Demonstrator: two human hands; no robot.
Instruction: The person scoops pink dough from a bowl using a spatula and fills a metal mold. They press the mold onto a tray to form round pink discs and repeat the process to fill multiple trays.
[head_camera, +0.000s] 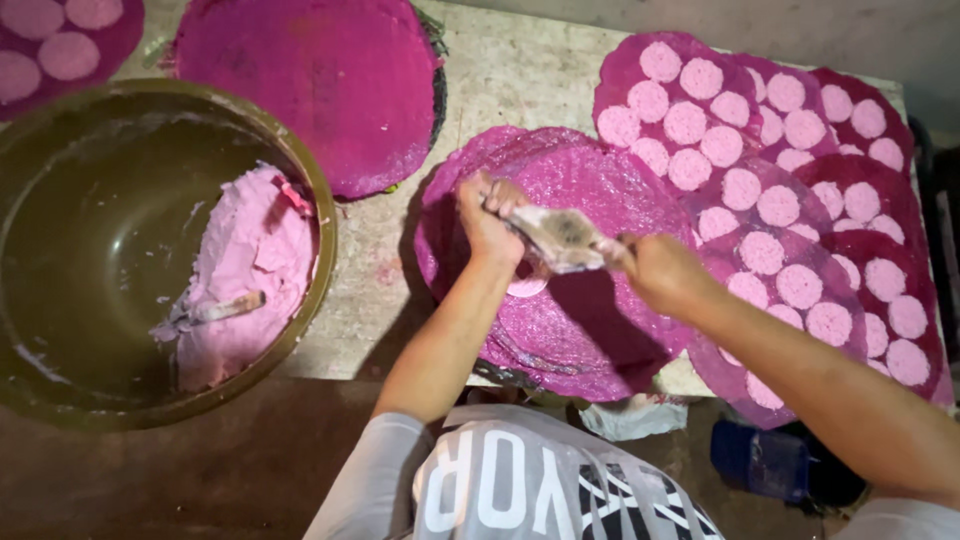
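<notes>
Here, both hands meet over a round magenta mat (580, 300) lying on the pale worktop (520, 70). The left hand (487, 222) is closed around one end of a flat, paste-smeared scraper (562, 238), and the right hand (660, 272) grips its other end; the tool sits level between them, just above the mat. A single pale pink disc (525, 287) lies on the mat, directly under the left hand. To the right, overlapping mats (800, 210) carry rows of pink discs, touching the working mat's edge. A bare magenta mat (320, 80) lies at the far side. To the left stands a large olive basin (90, 230) holding a mound of pink paste (245, 270), with a second smeared tool (215, 312) resting against it. Another mat with discs (60, 45) shows at the far left corner.
</notes>
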